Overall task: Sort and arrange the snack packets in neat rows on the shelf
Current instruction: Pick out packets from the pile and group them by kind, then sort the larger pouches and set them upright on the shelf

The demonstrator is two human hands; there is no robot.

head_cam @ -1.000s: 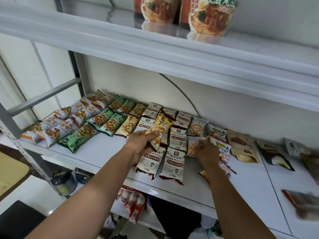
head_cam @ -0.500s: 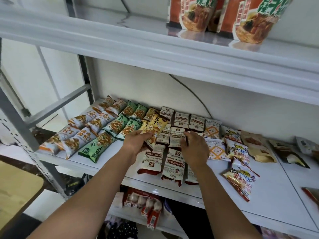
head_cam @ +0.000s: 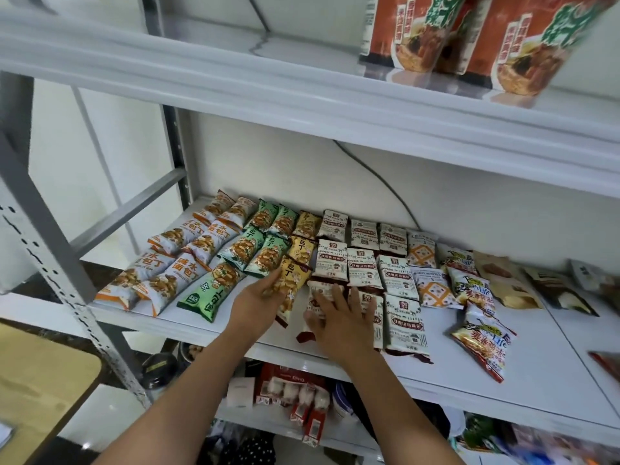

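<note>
Your left hand (head_cam: 258,298) still grips yellow packet (head_cam: 293,276), now lowered to front of yellow column on shelf (head_cam: 536,374). Your right hand (head_cam: 339,318) has come over from the right, fingers spread flat on front white packet (head_cam: 318,290). Yellow row nearly done; stray packets (head_cam: 483,347) at right still unsorted.

The shelf (head_cam: 543,380) lies bare at front right; packet rows (head_cam: 364,260) crowd left and back.

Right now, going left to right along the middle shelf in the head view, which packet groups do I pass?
orange-and-white packets → green packets → yellow packets → white-and-maroon packets → orange-diamond packets → multicoloured packets → brown pouches
</note>
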